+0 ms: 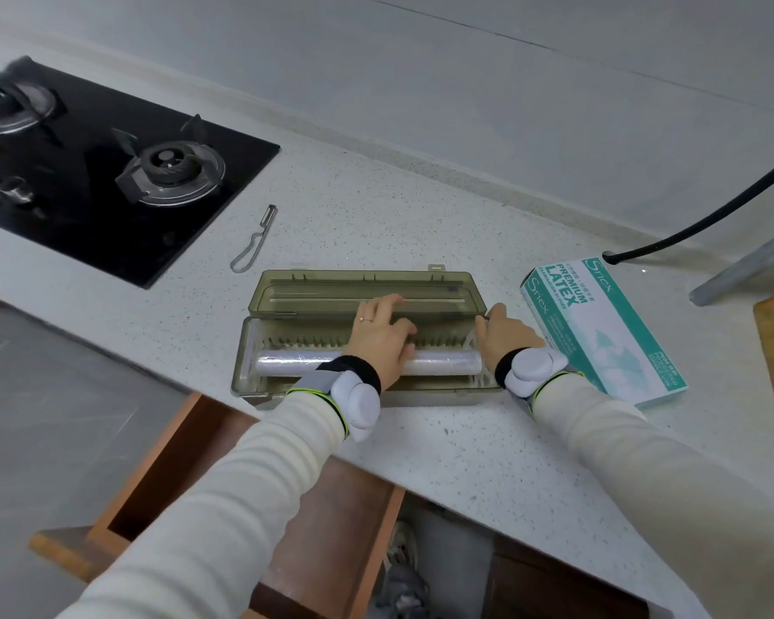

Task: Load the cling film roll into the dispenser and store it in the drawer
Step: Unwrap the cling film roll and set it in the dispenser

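A person stood at a speckled white table, both hands reaching into an open olive-green cling film dispenser. Its lid lay folded back behind the tray, probably so the roll could be seated. The cling film roll lay lengthwise in the dispenser's front trough. The left hand rested flat over the roll's middle, fingers spread toward the lid, gripping nothing. The right hand sat at the dispenser's right end, just past the roll's tip; whether it pinched loose film could not be told. Below the dispenser, 1 wooden drawer stood open, ready to receive it. A glove box lay right of the dispenser, a peeler behind it.
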`<action>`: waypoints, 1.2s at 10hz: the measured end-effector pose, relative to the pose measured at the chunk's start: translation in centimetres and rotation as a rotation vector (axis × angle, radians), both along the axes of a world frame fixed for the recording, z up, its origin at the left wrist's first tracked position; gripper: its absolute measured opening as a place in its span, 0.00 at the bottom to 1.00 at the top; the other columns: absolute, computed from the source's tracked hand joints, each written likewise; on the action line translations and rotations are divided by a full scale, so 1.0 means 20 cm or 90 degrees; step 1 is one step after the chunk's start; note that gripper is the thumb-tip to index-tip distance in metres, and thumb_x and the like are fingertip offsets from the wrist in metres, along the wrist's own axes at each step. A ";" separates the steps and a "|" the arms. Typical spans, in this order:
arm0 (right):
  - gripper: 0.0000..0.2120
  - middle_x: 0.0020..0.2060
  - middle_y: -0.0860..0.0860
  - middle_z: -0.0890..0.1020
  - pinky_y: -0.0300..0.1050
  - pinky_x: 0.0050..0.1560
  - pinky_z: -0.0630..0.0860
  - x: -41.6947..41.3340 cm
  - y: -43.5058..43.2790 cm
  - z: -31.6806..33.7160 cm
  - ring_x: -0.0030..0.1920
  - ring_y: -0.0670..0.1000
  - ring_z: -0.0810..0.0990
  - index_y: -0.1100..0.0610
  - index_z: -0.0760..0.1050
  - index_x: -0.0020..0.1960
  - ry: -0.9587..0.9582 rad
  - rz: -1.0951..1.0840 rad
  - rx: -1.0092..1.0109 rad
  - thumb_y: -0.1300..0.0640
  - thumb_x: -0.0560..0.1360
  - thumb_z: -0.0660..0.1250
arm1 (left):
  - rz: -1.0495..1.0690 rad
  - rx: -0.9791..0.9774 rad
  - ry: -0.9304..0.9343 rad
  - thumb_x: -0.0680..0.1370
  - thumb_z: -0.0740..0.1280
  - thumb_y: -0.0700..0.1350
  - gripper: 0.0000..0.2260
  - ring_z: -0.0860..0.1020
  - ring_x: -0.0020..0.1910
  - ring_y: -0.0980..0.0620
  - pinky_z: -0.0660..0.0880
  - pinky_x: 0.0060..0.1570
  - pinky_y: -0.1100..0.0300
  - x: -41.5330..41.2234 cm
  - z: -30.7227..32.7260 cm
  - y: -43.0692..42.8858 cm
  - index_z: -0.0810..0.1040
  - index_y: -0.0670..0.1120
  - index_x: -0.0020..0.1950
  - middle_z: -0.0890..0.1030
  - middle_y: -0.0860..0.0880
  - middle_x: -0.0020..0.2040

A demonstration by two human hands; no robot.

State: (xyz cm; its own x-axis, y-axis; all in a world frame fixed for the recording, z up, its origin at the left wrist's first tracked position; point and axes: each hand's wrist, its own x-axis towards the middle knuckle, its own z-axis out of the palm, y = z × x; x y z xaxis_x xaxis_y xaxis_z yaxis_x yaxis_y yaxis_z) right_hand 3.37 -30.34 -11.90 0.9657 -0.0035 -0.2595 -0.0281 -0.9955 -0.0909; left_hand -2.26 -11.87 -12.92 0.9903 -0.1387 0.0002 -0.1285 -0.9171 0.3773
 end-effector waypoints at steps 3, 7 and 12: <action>0.16 0.50 0.62 0.79 0.51 0.45 0.70 0.04 -0.12 0.03 0.51 0.62 0.79 0.63 0.66 0.60 -0.023 -0.071 0.025 0.53 0.80 0.52 | 0.078 0.050 -0.017 0.79 0.61 0.46 0.14 0.65 0.64 0.47 0.64 0.62 0.56 -0.05 -0.01 0.11 0.72 0.46 0.63 0.71 0.48 0.62; 0.14 0.56 0.57 0.73 0.46 0.55 0.70 0.01 -0.09 0.10 0.54 0.56 0.73 0.60 0.69 0.61 -0.208 0.091 0.062 0.60 0.76 0.57 | 0.055 0.137 0.110 0.81 0.53 0.50 0.17 0.72 0.62 0.46 0.64 0.64 0.53 -0.04 -0.02 0.11 0.69 0.47 0.67 0.77 0.47 0.62; 0.16 0.60 0.57 0.76 0.47 0.57 0.76 -0.02 0.03 -0.01 0.56 0.56 0.78 0.61 0.67 0.66 0.120 0.344 -0.010 0.58 0.80 0.56 | 0.051 0.171 0.203 0.81 0.52 0.52 0.18 0.74 0.57 0.44 0.69 0.59 0.51 0.01 -0.06 0.05 0.74 0.44 0.60 0.76 0.44 0.56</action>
State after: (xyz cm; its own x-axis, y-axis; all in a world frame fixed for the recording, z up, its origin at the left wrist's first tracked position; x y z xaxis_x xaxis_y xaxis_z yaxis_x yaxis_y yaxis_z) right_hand 2.95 -29.66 -12.12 0.7682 0.4726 -0.4319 0.4713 -0.8740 -0.1183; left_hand -2.10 -10.89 -14.19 0.9428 -0.0150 -0.3331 0.0313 -0.9906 0.1331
